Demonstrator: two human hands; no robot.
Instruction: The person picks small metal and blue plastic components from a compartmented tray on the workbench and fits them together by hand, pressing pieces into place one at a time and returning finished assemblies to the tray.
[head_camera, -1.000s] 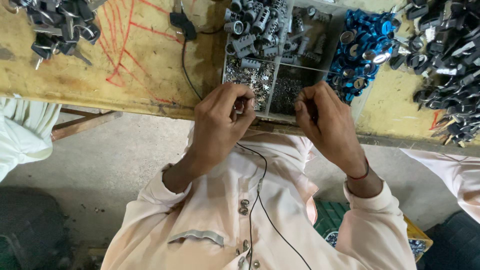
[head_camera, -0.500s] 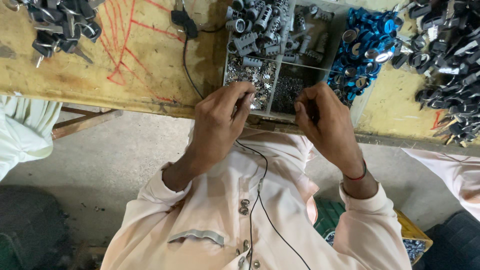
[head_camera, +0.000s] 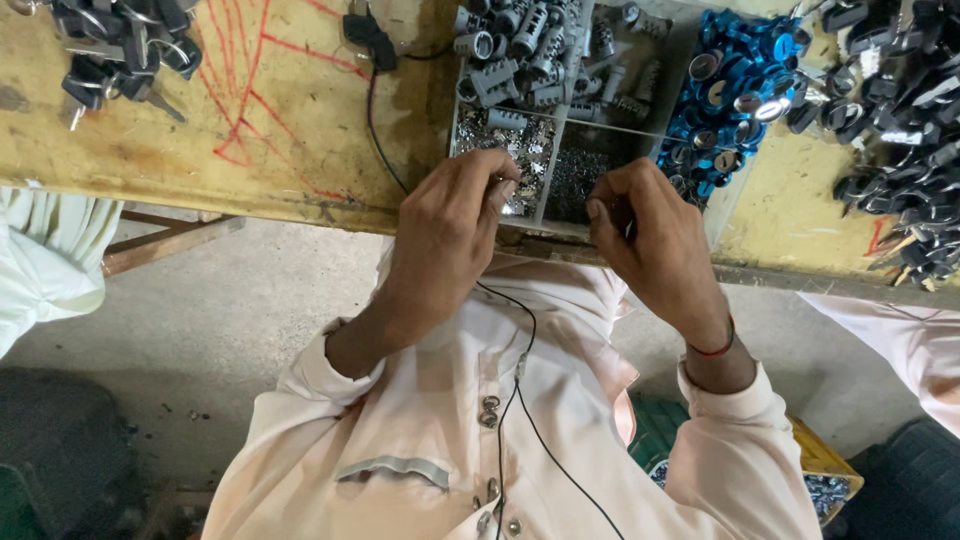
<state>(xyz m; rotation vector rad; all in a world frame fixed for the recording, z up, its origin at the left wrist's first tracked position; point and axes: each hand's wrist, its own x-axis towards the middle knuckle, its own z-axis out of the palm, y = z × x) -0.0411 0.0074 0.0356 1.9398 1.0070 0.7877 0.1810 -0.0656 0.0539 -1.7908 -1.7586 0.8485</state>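
Note:
My left hand (head_camera: 450, 235) reaches over the table's near edge, its fingertips pinched together in a tray compartment of tiny silver pieces (head_camera: 485, 130). My right hand (head_camera: 650, 240) is curled shut beside it over the compartment of dark small bits (head_camera: 570, 170). It grips a small metal part that its fingers mostly hide. The divided tray (head_camera: 548, 160) also holds grey lock cylinders (head_camera: 530, 50) in its far section. The two hands are a short gap apart.
A heap of blue rings (head_camera: 740, 90) lies right of the tray, with black key-like parts at far right (head_camera: 900, 100) and top left (head_camera: 120, 45). A black cable (head_camera: 372, 95) crosses the yellow table (head_camera: 200, 150). Other people's sleeves show at left (head_camera: 45, 260) and right (head_camera: 900, 335).
Both hands stay at the tray's near edge with only small finger movements. The view has shifted slightly.

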